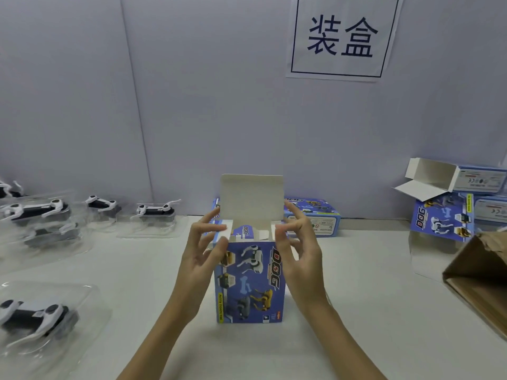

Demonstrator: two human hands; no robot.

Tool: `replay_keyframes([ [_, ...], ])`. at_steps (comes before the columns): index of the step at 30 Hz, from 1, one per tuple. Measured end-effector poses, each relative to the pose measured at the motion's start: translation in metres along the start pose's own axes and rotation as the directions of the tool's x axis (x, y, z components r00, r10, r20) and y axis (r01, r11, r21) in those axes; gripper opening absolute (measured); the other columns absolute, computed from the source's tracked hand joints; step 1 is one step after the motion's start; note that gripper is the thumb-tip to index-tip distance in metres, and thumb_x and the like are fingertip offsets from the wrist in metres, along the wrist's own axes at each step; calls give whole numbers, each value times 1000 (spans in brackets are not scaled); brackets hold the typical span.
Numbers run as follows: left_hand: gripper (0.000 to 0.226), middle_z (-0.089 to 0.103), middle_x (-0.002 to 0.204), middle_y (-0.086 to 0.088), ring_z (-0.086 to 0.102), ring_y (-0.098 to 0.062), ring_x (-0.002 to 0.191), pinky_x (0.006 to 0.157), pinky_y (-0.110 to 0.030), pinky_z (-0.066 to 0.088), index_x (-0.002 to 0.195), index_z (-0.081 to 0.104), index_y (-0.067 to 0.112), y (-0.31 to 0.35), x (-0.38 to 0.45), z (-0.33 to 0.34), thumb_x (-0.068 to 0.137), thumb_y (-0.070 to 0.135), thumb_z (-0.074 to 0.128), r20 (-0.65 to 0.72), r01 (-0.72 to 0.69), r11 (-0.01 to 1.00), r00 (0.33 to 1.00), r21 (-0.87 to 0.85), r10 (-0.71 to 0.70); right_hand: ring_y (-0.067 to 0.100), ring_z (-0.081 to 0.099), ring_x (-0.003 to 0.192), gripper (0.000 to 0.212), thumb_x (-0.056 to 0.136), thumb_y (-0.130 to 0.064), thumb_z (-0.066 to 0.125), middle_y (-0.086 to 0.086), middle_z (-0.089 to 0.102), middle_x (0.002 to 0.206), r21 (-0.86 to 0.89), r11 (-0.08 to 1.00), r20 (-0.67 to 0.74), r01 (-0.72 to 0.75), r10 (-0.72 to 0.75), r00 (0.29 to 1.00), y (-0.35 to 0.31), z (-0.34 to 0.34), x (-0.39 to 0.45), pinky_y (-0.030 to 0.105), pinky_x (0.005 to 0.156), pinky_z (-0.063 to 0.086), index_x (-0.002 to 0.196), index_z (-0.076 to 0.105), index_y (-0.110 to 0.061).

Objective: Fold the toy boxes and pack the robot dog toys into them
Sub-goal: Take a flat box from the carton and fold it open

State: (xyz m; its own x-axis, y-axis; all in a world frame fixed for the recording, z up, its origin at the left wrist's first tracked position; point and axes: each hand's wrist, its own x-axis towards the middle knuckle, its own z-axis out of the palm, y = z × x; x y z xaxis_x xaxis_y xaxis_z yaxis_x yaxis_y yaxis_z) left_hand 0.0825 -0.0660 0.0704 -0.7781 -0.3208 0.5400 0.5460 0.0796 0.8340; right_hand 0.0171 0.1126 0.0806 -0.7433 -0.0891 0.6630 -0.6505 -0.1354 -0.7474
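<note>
A blue toy box (248, 281) printed with "DOG" stands upright on the white table (356, 311) in the middle. Its top is open and the white lid flap (252, 198) points straight up. My left hand (203, 250) is at the box's upper left corner, fingertips touching the left side flap (223, 229). My right hand (299, 248) mirrors it, fingertips on the right side flap (274, 229). Both hands' fingers are spread and nearly straight. Black-and-white robot dog toys in clear plastic trays lie to the left, the nearest (35, 316) at the front left.
Several more dog toys in trays (156, 212) line the back left. A closed blue box (312, 218) lies behind the upright one. Stacked boxes (450, 209), one with open flaps, stand at the back right. A brown carton (480, 272) sits at the right edge.
</note>
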Motion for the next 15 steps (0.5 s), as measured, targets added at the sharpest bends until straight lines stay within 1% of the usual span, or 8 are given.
replay_keyframes([
  [3,31,45,158,19,51,-27,143,92,-61,57,104,62,26,1,4,-2,87,51,71,15,45,996,999,-81,-44,15,57,133,36,92,-55,65,-21,55,145,0,1000,-25,12,-12,1000,-1,-1,3,24,94,54,100,62,-19],
  [4,31,48,155,19,53,-28,141,91,-61,58,102,62,26,1,5,-3,85,49,73,13,68,992,998,-103,-67,16,58,131,36,91,-54,65,-20,58,140,8,1000,-27,3,-3,1000,-1,-1,3,24,93,54,100,63,-19],
  [6,33,55,147,16,60,-31,133,87,-58,60,102,62,28,1,6,-4,82,49,78,15,87,987,996,-138,-86,18,62,123,35,90,-51,68,-11,61,131,26,1000,-26,-3,4,1000,-3,0,4,26,90,55,106,62,-19],
  [8,45,58,141,6,64,-34,126,86,-62,58,111,56,28,3,7,-3,82,51,83,29,59,982,998,-177,-55,22,64,117,32,94,-39,70,0,63,125,57,998,-31,12,-10,999,-3,1,3,30,88,55,112,55,-17],
  [9,52,57,140,1,65,-33,124,85,-61,59,118,53,31,4,7,-2,82,50,85,39,41,982,999,-186,-35,23,64,118,33,95,-35,69,1,63,125,73,997,-27,26,-24,999,-2,1,2,34,88,55,115,50,-16],
  [11,60,55,139,-1,64,-32,125,80,-48,62,131,51,35,6,7,-3,83,51,84,59,19,990,998,-140,-11,25,60,125,42,97,-47,65,-3,59,129,62,996,16,68,-69,997,-2,-1,-1,40,91,57,124,46,-20],
  [13,59,54,143,3,57,-33,133,81,-42,62,130,57,29,6,6,-7,83,57,81,88,21,997,996,-70,-14,24,53,134,46,98,-61,56,-6,55,133,-5,991,78,135,-134,988,0,-3,-3,35,93,57,129,50,-27],
  [15,56,49,150,7,51,-31,141,87,-48,61,125,61,27,4,5,-10,83,58,81,135,22,1000,991,-12,-20,22,49,135,39,103,-57,51,-3,53,130,-72,976,80,204,-198,977,4,-3,-3,21,94,52,123,59,-26],
])
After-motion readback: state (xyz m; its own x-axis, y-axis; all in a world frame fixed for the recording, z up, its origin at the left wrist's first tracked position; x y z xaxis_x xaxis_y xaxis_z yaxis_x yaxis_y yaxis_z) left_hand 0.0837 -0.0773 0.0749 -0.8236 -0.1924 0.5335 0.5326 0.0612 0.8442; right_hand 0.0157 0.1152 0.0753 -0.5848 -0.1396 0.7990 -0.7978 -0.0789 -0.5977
